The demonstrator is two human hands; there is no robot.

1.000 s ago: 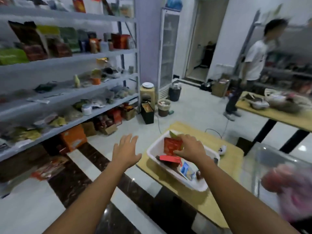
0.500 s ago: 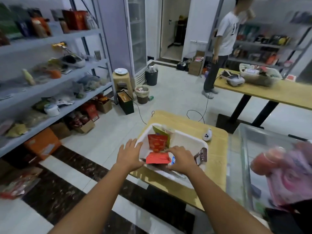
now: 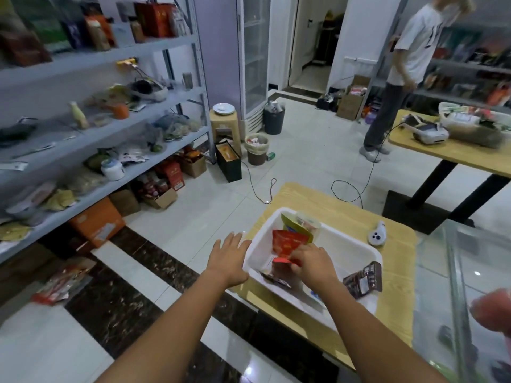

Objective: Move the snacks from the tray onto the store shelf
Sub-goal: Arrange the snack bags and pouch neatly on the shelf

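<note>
Right hand pinches a red snack packet in the white tray at the table edge; left hand, fingers spread straight, touches the tray's wall.

Tray on the tabletop, store shelf to its left.
Snacks lie in the tray; a controller sits just right of it.

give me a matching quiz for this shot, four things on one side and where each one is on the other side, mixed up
Things:
1. red packet
2. white plate
3. white controller
4. left hand

Places:
a. on the stool
b. at the outer left wall of the tray
c. on the table, outside the tray
d. inside the tray

Pairs: 1-d, 2-a, 3-c, 4-b
</note>
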